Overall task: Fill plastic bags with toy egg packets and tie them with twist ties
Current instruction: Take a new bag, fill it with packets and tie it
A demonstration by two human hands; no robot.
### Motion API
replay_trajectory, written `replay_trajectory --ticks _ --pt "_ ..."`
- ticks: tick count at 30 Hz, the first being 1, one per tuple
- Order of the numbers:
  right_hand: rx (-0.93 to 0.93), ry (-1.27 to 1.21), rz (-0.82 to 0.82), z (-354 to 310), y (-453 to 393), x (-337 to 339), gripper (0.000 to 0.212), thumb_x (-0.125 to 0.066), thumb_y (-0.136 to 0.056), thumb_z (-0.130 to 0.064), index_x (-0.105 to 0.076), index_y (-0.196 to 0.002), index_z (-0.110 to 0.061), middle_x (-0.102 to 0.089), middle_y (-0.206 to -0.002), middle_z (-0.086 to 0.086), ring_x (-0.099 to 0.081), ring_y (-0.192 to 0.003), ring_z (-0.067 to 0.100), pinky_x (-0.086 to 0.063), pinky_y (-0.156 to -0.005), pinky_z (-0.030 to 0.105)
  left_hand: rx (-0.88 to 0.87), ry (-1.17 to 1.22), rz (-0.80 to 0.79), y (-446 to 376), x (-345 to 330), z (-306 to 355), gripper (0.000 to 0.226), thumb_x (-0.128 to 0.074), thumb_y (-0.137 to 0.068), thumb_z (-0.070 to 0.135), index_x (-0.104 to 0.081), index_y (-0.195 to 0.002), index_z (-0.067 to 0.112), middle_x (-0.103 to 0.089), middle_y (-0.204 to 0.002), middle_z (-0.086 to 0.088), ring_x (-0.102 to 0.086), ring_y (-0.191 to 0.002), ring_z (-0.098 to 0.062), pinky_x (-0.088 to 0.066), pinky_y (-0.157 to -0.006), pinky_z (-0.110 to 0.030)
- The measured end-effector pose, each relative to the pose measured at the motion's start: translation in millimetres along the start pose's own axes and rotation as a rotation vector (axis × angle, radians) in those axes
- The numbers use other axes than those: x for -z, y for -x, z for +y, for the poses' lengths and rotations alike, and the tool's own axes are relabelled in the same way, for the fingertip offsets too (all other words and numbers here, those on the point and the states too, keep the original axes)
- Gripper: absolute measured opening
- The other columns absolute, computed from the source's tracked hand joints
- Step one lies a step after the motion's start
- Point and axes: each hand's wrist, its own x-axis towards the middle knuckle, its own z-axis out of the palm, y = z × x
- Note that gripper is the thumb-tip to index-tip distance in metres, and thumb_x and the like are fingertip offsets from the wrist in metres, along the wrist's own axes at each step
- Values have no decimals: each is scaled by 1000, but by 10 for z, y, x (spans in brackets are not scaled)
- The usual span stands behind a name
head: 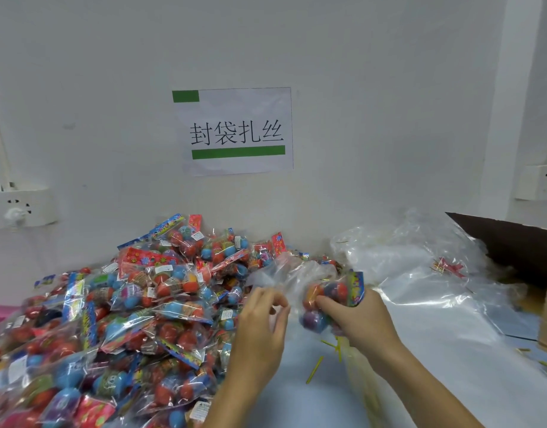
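Right hand (pixel 360 316) grips a toy egg packet (pixel 329 299), fingers curled round it, thumb pressed on the front of the eggs. Packet sits partly inside a clear plastic bag (pixel 284 274), whose crumpled mouth rises just up-left of the packet. Left hand (pixel 263 322) is beside it, thumb and forefinger curled close together at the bag's film; looks like a pinch on the edge, but blur makes the contact hard to confirm. Hands are near each other, bag between them.

Packet header card, blue with multicolour print, stands upright against the right fingers; text unreadable.

Pile of egg packets (pixel 118 319) fills the left of the table (pixel 435 359), touching the left wrist area. Header strips red or blue, small white labels on some, none legible.

Yellow twist ties (pixel 314 369) lie loose on the table below the right hand. Heap of empty clear bags (pixel 420 261) at right, a few red ties (pixel 448 268) on it. Cardboard box (pixel 519 245) at far right.

Wall sign (pixel 236 131) reads 封袋扎丝, with green bars above-left and below. Wall sockets at left (pixel 19 208) and right (pixel 540 182).
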Motion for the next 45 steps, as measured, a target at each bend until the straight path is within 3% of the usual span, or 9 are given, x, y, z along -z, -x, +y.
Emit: replay_trajectory --ticks 11,17,22,26,31,34,38,41,45 --pt "-312 -404 -33 144 37 -133 14 -78 -83 -13 -75 -95 -6 -73 -78 14 -65 -63 22 -56 -59 32 137 352 -149 63 -138 205 12 -71 -89 8 -66 -82 16 -69 -116 17 -58 -117 -5 -47 -100 -33" --pt "-326 -461 102 246 22 -201 14 -72 -85 -7 -74 -97 1 -75 -94 24 -71 -85 34 -58 -87 55 160 486 -224 62 -81 358 22 -69 -90 0 -64 -77 17 -73 -92 20 -64 -101 9 -44 -87 -9" --pt "-397 -559 110 254 31 -190 20 -55 -78 12 -74 -83 7 -63 -67 14 -57 -54 18 -48 -45 25 214 632 -311 62 -67 414 16 -69 -88 -6 -60 -78 4 -76 -102 -9 -63 -120 -9 -46 -102 -23" --pt "-384 -701 181 249 39 -219 17 -70 -91 -12 -72 -87 4 -71 -78 17 -65 -58 19 -49 -47 26 268 839 -417 71 -31 373 12 -65 -90 -5 -57 -84 0 -75 -106 -18 -66 -117 -17 -51 -92 -21" --pt "-390 -791 217 243 -18 -185 14 -74 -87 -8 -68 -96 0 -70 -81 14 -65 -63 19 -53 -49 24 380 840 -185 29 -94 352 24 -62 -96 26 -62 -87 4 -78 -92 -11 -72 -101 -18 -51 -89 -20" --pt "-361 -814 178 236 -19 -171 11 -74 -86 -9 -68 -91 -2 -69 -76 9 -66 -62 17 -56 -53 25 397 604 54 39 -134 256 6 -63 -96 17 -61 -91 16 -72 -87 -2 -68 -90 -18 -50 -79 -22" --pt "-292 -780 54 160 42 -199 24 -72 -86 -6 -70 -107 5 -73 -94 19 -68 -88 32 -54 -86 44 394 250 181 27 -117 141 47 -80 -80 40 -53 -118 33 -49 -121 16 -41 -116 -6 -39 -90 -17" --pt "-258 -751 -51 96 117 -237 38 -75 -78 -9 -68 -112 8 -72 -104 24 -67 -95 36 -54 -83 44 489 452 32 15 -101 121 80 -82 -67 52 -45 -135 30 -50 -135 11 -48 -127 -8 -45 -104 -31" --pt "-208 -730 -176 68 159 -252 42 -70 -78 -8 -66 -116 7 -70 -112 29 -67 -107 47 -47 -100 59 487 641 -113 39 -115 154 77 -85 -65 47 -41 -128 42 -53 -127 21 -55 -108 15 -48 -76 -4"
